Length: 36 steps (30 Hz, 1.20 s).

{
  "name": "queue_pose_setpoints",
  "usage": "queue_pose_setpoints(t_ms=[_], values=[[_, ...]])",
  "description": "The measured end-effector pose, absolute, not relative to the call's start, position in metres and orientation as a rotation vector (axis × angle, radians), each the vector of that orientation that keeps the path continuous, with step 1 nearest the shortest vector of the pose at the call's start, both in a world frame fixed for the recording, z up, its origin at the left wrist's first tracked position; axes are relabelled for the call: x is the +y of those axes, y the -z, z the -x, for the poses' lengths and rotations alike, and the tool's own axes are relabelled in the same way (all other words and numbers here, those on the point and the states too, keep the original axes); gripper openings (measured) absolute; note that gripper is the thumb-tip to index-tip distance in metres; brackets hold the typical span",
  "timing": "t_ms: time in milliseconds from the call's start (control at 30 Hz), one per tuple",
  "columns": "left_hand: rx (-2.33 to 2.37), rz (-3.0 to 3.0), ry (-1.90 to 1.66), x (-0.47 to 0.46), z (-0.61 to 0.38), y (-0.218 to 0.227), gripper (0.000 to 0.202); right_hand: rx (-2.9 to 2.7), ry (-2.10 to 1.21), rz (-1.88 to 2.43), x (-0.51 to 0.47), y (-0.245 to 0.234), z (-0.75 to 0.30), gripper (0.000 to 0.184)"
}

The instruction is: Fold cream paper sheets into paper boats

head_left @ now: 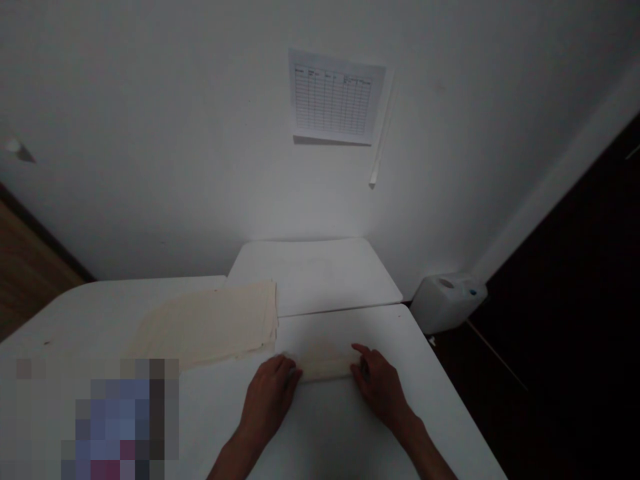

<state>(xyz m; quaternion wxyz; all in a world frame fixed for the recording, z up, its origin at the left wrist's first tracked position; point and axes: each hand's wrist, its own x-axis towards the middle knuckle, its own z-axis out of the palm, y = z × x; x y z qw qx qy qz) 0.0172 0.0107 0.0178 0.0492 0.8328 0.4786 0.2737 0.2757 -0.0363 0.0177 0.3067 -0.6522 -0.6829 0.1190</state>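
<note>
On the white table (320, 440) before me lies a narrow folded or rolled cream-coloured sheet (326, 368). Whether it is cloth or paper I cannot tell. My left hand (269, 397) pinches its left end with the fingers curled. At the opposite end my right hand (384, 385) grips with thumb and bent fingers, while its index finger stretches out over the top. Left of my hands is a flat stack of thin cream sheets (215, 320) with uneven right edges.
A second white table (310, 273) stands against the wall behind. A printed chart (333, 97) hangs on the wall. A white plastic jerrycan (447, 303) is on the dark floor at right. A blurred-out patch (110, 420) covers the lower left.
</note>
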Motion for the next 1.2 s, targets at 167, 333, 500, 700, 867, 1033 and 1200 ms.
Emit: queue_pose_setpoints(t_ms=[167, 333, 500, 700, 867, 1033, 1200], values=[[1.432, -2.534, -0.863, 0.012, -0.019, -0.017, 0.022, -1.838, -0.250, 1.737, -0.034, -0.022, -0.275, 0.038], [1.343, -2.536, -0.874, 0.011, -0.014, -0.017, 0.023, -1.906, -0.334, 1.663, -0.036, -0.023, -0.287, 0.050], [1.302, -2.571, -0.935, 0.009, -0.010, -0.016, 0.023, -1.946, -0.393, 1.654, -0.033, -0.022, -0.294, 0.033], [1.357, -2.590, -0.898, 0.012, -0.015, -0.016, 0.024, -1.831, -0.417, 1.718, -0.029, -0.023, -0.287, 0.039], [1.398, -2.576, -0.842, 0.015, -0.018, -0.016, 0.024, -1.748, -0.428, 1.728, -0.029, -0.019, -0.282, 0.040], [1.450, -2.513, -0.791, 0.018, -0.021, -0.015, 0.020, -1.729, -0.434, 1.736, -0.030, -0.017, -0.281, 0.041], [1.479, -2.495, -0.772, 0.019, -0.022, -0.013, 0.019, -1.746, -0.425, 1.752, -0.030, -0.019, -0.280, 0.041]])
